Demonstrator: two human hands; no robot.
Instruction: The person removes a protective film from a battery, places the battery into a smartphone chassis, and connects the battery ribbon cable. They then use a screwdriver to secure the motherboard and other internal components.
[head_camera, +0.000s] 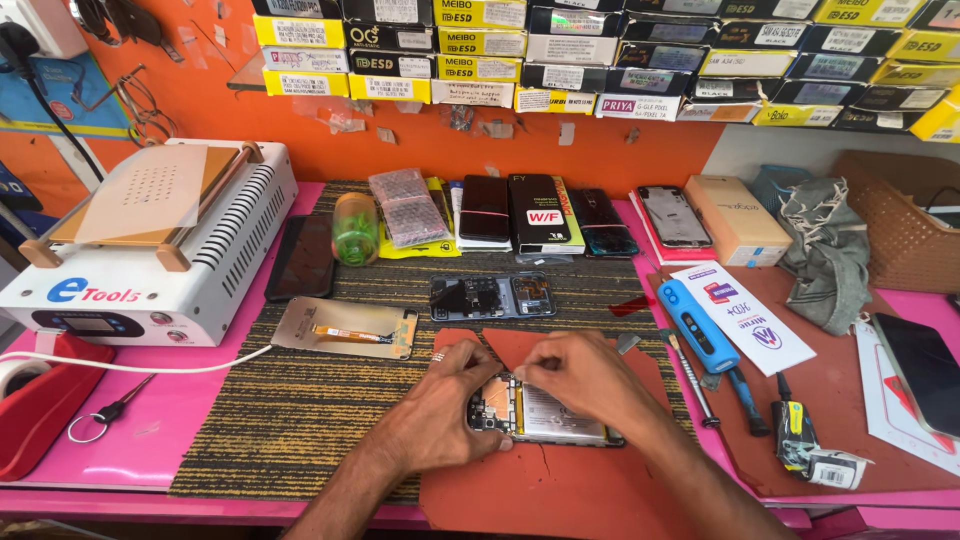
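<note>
An opened phone (545, 415) with its circuit board and battery exposed lies on a red mat (590, 480) near the table's front edge. My left hand (445, 405), wearing a ring, grips the phone's left end. My right hand (580, 375) rests over its top edge, fingertips pinched on the board area; whether they hold a small part is hidden. A detached screen panel (345, 328) with an orange flex cable lies face down to the left. A phone midframe (492, 297) lies just beyond my hands.
A white heating machine (150, 245) stands at left with a white cable. A blue electric screwdriver (700, 325), a thin screwdriver (690, 375) and a phone (925, 370) lie at right. Several phones and boxes line the back. A wicker basket (905, 235) sits far right.
</note>
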